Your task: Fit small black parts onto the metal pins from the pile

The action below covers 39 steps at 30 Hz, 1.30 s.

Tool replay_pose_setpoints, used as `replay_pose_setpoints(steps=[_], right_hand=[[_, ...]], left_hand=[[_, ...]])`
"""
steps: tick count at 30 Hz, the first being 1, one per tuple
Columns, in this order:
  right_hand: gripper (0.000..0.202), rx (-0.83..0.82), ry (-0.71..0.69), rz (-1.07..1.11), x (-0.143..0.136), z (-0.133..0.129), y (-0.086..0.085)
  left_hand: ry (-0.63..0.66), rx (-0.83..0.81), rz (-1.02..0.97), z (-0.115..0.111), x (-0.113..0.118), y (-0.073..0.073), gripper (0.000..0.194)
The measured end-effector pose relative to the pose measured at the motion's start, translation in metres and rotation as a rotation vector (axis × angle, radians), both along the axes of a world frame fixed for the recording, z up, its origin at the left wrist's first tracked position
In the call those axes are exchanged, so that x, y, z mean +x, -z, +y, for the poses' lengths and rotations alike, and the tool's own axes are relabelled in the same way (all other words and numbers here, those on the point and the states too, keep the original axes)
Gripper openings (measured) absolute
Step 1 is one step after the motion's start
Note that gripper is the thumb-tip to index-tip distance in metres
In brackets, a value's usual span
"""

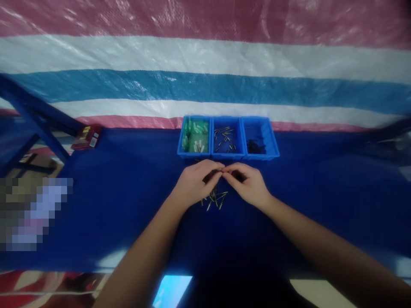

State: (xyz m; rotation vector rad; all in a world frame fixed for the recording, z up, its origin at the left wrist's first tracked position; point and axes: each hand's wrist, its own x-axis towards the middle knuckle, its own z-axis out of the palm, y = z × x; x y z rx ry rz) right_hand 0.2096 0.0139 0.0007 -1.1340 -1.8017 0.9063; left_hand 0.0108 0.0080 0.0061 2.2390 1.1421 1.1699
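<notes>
My left hand (pixel 199 179) and my right hand (pixel 247 182) meet fingertip to fingertip above the blue table, just in front of the bins. Both are closed in a pinch. Whatever lies between the fingertips is too small and too covered to make out. Below them a loose pile of thin brass-coloured metal pins (pixel 214 199) lies on the table, partly hidden by my left hand. The left blue bin (pixel 195 155) holds clear-and-green plastic bags with small pale pieces. Thin metal pins lie scattered in the middle bin (pixel 228 155). Small black parts (pixel 256 146) sit in the right bin.
A dark red box (pixel 86 137) stands at the table's back left, beside a blue metal frame (pixel 41 115). Behind the blue table (pixel 135 171) hangs a red, white and blue striped plastic sheet (pixel 205 87). A pixelated patch covers the far left.
</notes>
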Motion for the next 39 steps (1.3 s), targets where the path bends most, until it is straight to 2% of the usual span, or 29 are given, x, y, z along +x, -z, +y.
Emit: replay_pose_setpoints(steps=[6, 14, 17, 21, 24, 26, 29, 33, 39], right_hand=[[0.014, -0.071, 0.031, 0.053, -0.002, 0.001, 0.002], [0.018, -0.153, -0.014, 0.093, -0.001, 0.006, 0.003], [0.021, -0.193, -0.065, 0.024, 0.0, 0.009, -0.005], [0.015, -0.193, -0.032, -0.059, -0.003, 0.009, -0.025], [0.012, -0.244, -0.016, -0.093, -0.008, 0.005, -0.032], [0.012, -0.261, 0.017, -0.067, -0.011, 0.001, -0.029], [0.015, -0.153, 0.084, -0.008, -0.014, -0.007, -0.019], [0.014, -0.092, 0.066, 0.001, -0.013, -0.013, -0.009], [0.012, -0.039, 0.06, 0.012, -0.012, -0.01, -0.007]], left_hand=[[0.003, -0.038, 0.017, 0.001, 0.0, 0.003, 0.022], [-0.031, -0.031, 0.013, 0.003, 0.0, 0.008, 0.023], [-0.038, -0.049, -0.018, 0.004, -0.001, 0.009, 0.03], [-0.043, -0.074, -0.059, 0.004, -0.001, 0.009, 0.034], [-0.053, -0.08, -0.04, 0.004, -0.001, 0.01, 0.032], [-0.06, -0.083, -0.025, 0.003, -0.001, 0.009, 0.032], [-0.059, -0.074, -0.012, 0.001, -0.001, 0.008, 0.03], [-0.042, -0.037, 0.006, -0.001, 0.0, 0.004, 0.026], [-0.022, -0.033, 0.005, -0.001, 0.001, -0.001, 0.024]])
